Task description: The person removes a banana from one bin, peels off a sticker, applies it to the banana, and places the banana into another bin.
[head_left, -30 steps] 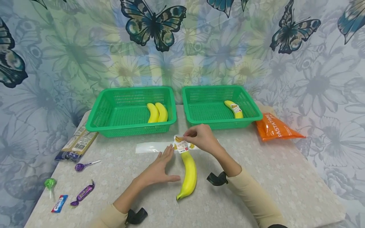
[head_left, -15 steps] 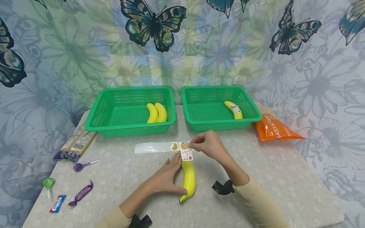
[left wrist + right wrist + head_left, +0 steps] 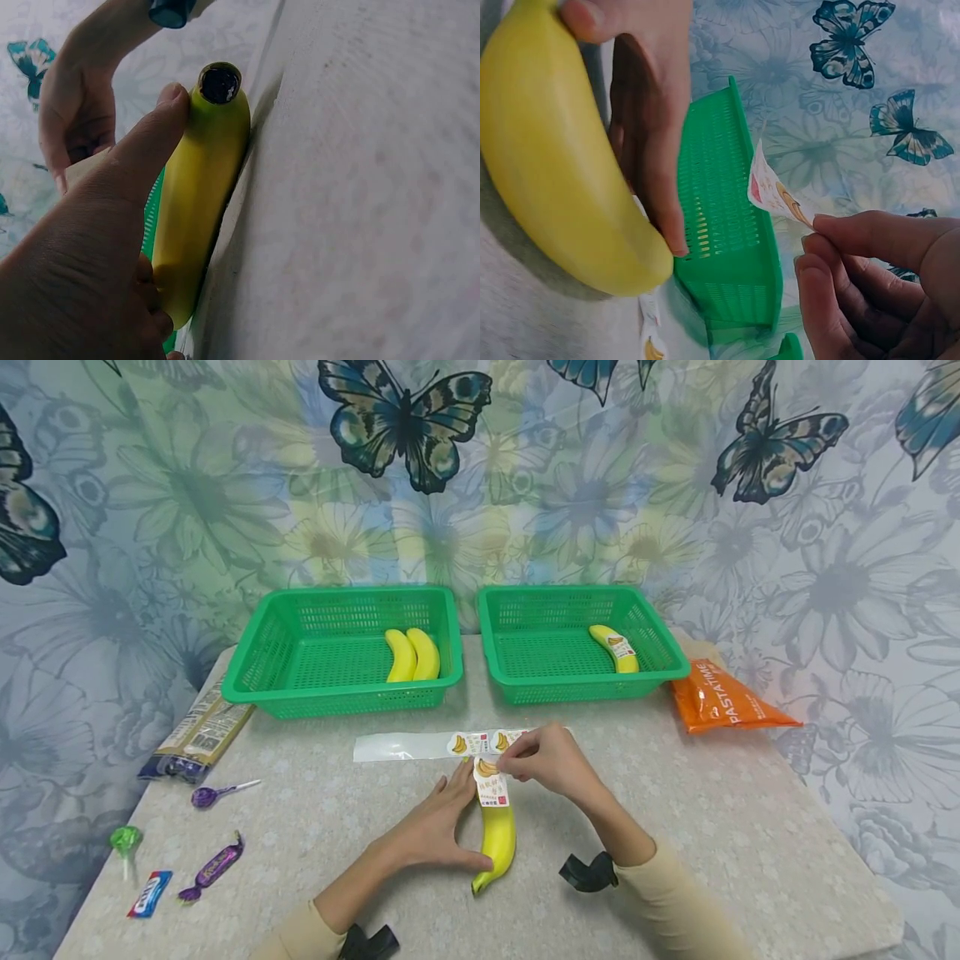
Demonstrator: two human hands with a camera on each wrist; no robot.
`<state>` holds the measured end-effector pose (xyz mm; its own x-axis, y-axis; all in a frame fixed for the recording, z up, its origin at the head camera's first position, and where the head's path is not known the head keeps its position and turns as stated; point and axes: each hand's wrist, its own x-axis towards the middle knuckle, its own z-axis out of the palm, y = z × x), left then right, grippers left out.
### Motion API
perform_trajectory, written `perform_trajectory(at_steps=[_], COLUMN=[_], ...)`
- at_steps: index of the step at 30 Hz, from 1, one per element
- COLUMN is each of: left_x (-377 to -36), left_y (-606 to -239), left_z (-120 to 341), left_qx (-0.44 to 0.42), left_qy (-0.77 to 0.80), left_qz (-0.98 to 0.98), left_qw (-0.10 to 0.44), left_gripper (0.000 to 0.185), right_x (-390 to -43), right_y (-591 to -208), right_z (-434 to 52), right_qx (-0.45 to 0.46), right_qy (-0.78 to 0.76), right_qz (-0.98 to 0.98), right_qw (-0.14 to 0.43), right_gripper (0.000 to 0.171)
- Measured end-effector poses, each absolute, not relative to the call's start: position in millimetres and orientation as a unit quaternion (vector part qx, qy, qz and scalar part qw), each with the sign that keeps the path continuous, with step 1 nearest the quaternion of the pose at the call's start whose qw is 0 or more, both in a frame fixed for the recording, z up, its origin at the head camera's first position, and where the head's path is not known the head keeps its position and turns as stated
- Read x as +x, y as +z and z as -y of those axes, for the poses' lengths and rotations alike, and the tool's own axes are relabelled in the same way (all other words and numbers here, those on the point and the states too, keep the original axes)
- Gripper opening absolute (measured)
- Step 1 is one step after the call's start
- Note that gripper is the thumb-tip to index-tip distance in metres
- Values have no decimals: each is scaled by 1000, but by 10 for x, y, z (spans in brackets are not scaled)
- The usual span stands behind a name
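Observation:
A yellow banana (image 3: 497, 842) lies on the table in front of me, also seen up close as a banana (image 3: 196, 195) and a banana (image 3: 551, 161). My left hand (image 3: 438, 827) holds it, thumb along its side and fingers behind it. My right hand (image 3: 546, 762) pinches a banana sticker (image 3: 491, 781) just above the banana's far end; the sticker (image 3: 772, 191) hangs free of the fruit in the right wrist view. A clear sticker strip (image 3: 420, 746) with more stickers lies beyond the hands.
Two green baskets stand at the back: the left basket (image 3: 255, 672) holds two bananas (image 3: 412, 654), the right basket (image 3: 660, 668) one stickered banana (image 3: 615, 647). An orange packet (image 3: 716, 697) lies right. A dark packet (image 3: 198, 735), lollipops (image 3: 217, 793) and sweets (image 3: 213, 868) lie left.
My right hand lifted a sticker off the strip and brought it down over the banana's far end. My left hand moved from flat beside the banana to gripping it.

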<state>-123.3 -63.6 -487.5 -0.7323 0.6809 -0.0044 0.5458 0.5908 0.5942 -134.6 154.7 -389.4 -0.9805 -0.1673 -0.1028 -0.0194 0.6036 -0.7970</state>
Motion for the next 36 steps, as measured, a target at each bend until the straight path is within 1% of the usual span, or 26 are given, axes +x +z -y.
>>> perform_trajectory(at_steps=[4,15,21,28,32,36], left_x=[-1229,-1254,-1244,-1239,-1238,-1247], left_y=[-4875,-4878,-4876,-4870,-4865,-4868], left_z=[637,634,614,601,594,565], left_qx=[344,316,312,310,295,257], left_qy=[292,284,288,289,304,348], left_qz=[-885,-897,-896,-896,-895,-890], left_qw=[116,125,128,133,141,140], left_gripper=[132,128,126,126,121,109], right_x=[-1311,-1321,-1347,-1366,-1377,-1380], right_y=[-3988,-4162,-4259,-4282,-4292,-4293], right_z=[-1548,-1573,-1585,-1585,-1581,-1577], right_qx=[-42,-52,-55,-57,-53,-54], right_qy=[-454,-441,-442,-428,-426,-429], right_qz=[-884,-887,-888,-895,-895,-894], right_qw=[104,126,119,112,119,122], right_gripper=[7,7,8,7,7,7])
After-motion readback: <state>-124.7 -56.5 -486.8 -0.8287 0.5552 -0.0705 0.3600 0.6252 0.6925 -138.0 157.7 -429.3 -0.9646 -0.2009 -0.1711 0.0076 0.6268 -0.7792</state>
